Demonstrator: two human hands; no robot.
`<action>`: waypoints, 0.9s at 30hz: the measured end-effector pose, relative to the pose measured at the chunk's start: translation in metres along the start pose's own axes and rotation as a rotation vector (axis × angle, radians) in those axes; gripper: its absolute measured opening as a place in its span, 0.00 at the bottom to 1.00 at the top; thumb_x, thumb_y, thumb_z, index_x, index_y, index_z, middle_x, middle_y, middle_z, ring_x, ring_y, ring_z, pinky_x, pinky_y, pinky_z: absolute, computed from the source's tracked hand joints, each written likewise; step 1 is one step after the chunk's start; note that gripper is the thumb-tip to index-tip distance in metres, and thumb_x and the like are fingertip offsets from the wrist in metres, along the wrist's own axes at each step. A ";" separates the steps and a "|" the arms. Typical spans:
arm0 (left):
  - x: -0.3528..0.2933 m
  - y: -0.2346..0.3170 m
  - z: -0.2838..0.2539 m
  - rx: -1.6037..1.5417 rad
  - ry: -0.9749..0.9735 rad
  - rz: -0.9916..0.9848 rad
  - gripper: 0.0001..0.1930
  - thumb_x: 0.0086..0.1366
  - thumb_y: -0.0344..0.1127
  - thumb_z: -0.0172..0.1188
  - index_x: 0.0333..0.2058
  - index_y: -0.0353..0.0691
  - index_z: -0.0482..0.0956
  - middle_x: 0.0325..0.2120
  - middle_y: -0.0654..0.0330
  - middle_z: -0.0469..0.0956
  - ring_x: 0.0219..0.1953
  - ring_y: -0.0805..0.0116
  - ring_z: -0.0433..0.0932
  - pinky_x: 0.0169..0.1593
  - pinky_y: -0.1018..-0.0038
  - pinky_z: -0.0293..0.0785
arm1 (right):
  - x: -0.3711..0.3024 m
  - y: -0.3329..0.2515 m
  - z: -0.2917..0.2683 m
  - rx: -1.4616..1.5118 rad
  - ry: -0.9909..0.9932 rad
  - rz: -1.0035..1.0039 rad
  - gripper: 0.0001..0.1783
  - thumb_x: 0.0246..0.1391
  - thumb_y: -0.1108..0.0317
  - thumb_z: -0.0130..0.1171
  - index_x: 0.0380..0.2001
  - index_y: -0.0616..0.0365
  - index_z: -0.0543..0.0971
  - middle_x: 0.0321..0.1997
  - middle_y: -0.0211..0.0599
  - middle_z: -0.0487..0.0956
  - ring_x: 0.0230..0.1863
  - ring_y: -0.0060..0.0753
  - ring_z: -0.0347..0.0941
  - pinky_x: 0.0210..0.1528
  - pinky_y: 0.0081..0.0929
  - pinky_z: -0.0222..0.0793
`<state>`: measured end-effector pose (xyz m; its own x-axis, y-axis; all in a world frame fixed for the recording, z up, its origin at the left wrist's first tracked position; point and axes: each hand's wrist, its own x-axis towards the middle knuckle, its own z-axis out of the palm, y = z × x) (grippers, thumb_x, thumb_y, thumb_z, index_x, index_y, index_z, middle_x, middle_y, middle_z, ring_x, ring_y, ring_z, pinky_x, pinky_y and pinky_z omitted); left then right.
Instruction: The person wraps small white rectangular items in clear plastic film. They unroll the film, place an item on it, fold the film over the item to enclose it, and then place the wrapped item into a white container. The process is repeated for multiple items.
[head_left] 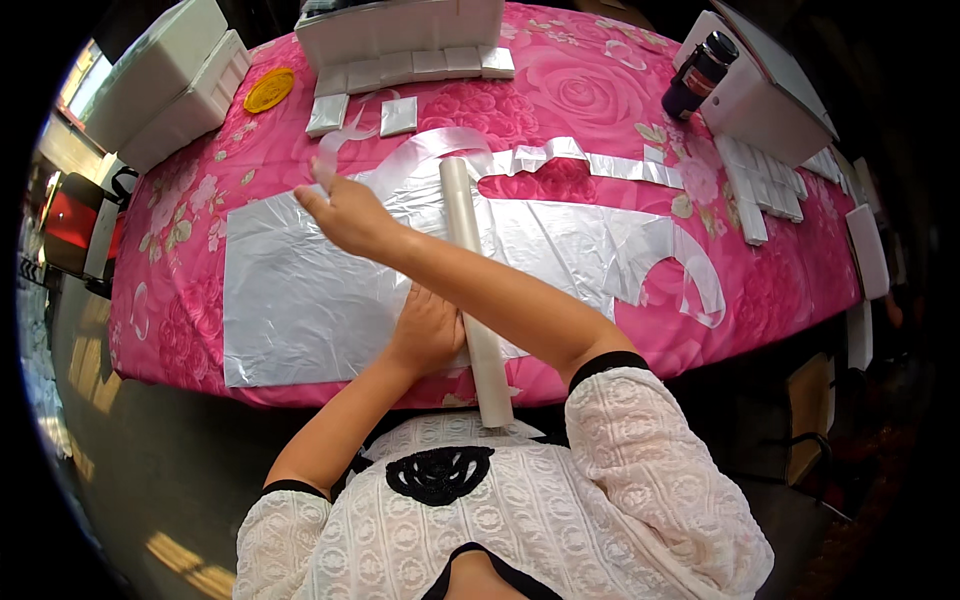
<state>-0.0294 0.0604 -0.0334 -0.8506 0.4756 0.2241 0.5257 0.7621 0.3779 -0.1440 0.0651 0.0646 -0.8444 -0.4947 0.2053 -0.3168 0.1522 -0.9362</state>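
A thin, shiny white plastic apron (300, 290) lies spread across the table, its cut-out straps reaching to the right. Across its middle rests a long pale tube (484, 370), pointing toward my body. My left hand (428, 330) lies flat on the plastic just left of the tube, its fingertips partly covered by my right forearm. Crossing over the tube, my right hand (350, 213) is above the far left part of the apron. Its fingers appear pinched on a translucent plastic strip (340, 143) that curls up and away from the sheet.
Folded white packets (398, 116) line up before a white foam box (400, 35) at the back. More foam boxes (170, 85) stand far left, near a yellow woven disc (269, 90). At right are a dark flask (702, 75), a white box (765, 90) and stacked packets (755, 185). A pink floral cloth (590, 90) covers the table.
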 end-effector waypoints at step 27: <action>-0.020 -0.016 -0.032 -0.293 0.202 -0.074 0.34 0.55 0.28 0.46 0.60 0.29 0.45 0.62 0.45 0.45 0.65 0.50 0.43 0.65 0.61 0.38 | -0.159 0.061 -0.108 -0.804 -0.476 -0.377 0.35 0.55 0.45 0.42 0.60 0.54 0.57 0.66 0.37 0.52 0.68 0.42 0.43 0.66 0.43 0.40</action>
<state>-0.0210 0.0242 -0.0151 -0.8861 0.3054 0.3486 0.4630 0.6192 0.6343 -0.0754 0.2459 0.0056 -0.4240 -0.8934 0.1487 -0.8735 0.3601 -0.3275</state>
